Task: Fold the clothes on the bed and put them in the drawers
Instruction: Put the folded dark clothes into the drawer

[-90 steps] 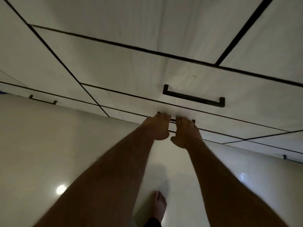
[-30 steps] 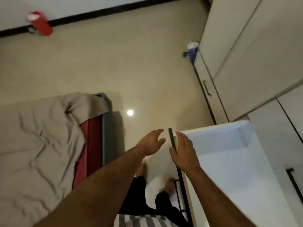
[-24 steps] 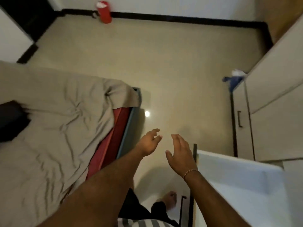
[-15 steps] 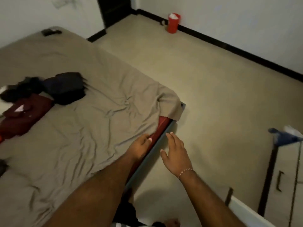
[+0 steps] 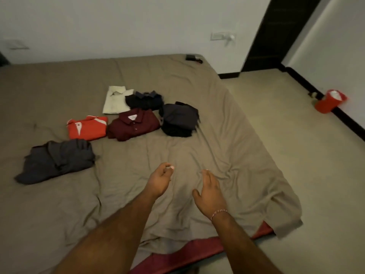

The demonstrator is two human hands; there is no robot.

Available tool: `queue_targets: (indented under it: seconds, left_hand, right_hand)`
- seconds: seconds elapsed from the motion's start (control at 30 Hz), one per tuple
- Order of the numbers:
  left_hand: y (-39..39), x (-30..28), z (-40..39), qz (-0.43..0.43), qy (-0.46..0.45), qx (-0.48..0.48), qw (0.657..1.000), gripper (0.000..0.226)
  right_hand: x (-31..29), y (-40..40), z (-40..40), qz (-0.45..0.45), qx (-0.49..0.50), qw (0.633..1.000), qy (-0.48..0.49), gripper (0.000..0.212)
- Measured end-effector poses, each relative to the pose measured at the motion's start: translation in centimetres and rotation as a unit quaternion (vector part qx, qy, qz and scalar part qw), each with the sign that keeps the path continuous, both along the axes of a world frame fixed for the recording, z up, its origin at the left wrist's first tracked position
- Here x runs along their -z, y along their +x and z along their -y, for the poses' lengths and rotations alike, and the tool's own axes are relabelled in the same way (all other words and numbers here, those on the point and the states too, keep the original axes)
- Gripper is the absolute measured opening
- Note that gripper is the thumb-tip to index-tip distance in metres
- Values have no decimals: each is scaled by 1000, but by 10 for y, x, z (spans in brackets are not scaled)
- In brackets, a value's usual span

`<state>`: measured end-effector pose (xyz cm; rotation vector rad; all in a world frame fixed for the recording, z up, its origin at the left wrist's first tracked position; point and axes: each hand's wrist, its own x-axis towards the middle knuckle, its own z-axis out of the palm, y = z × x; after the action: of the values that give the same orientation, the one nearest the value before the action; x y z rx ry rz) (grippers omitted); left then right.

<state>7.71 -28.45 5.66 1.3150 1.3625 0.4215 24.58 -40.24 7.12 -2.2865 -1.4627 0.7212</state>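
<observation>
My left hand [image 5: 160,179] and right hand [image 5: 209,192] hover empty, fingers loose, over the bed [image 5: 227,139]. The folded clothes [image 5: 134,123] lie ahead and leftward, nearer my left.

Cut off by the left edge: brown-sheeted bed [image 5: 59,204]. Partly covered by the folded navy collared shirt [image 5: 145,99]: folded cream shirt [image 5: 114,100]. Too small to identify: dark flat object [image 5: 192,57] at the bed's far corner.

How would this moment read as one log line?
left hand: empty | right hand: empty | folded clothes: on bed | drawer: unseen
</observation>
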Motion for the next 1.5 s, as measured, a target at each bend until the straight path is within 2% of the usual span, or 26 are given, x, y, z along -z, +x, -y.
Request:
queue_targets:
  seconds: [0.27,0.37,0.53,0.73,0.87,1.0,1.1,1.2,1.3,1.4,1.5]
  left_hand:
    - [23,-13,-62,30,-10,-146,989,20]
    - [47,-21,-91,58,-39,-184,980,30]
    - [94,-21,-139,156,-119,-257,946,42]
    - [122,3,-199,186,-149,-262,935,45]
    - [119,39,-255,186,-146,-248,939,46]
    - [122,106,-337,164,-148,-241,945,37]
    - [133,191,-412,77,-91,-244,962,25]
    - [134,247,-451,11,-45,-234,971,38]
    - [131,296,-476,32,-41,-221,974,44]
    - [132,316,-497,41,-21,-152,987,44]
    - [140,318,-526,116,-74,-176,975,46]
  right_hand:
    - [16,40,-107,-28,-57,998,10,79]
    - [18,62,-109,-49,-31,998,21,78]
    - [29,99,-80,-50,-8,999,-3,78]
    - [33,134,-112,-5,-1,1000,-18,80]
    - [39,130,-186,9,-29,1000,-8,80]
    - [69,123,-280,52,-58,997,5,81]
    - [126,120,-373,56,-47,997,23,80]
    - [176,116,-463,46,-46,997,31,76]
    - [230,108,-538,61,-36,997,-12,76]
    - [264,110,-580,50,11,997,-52,75]
    - [279,122,-602,29,39,997,-60,70]
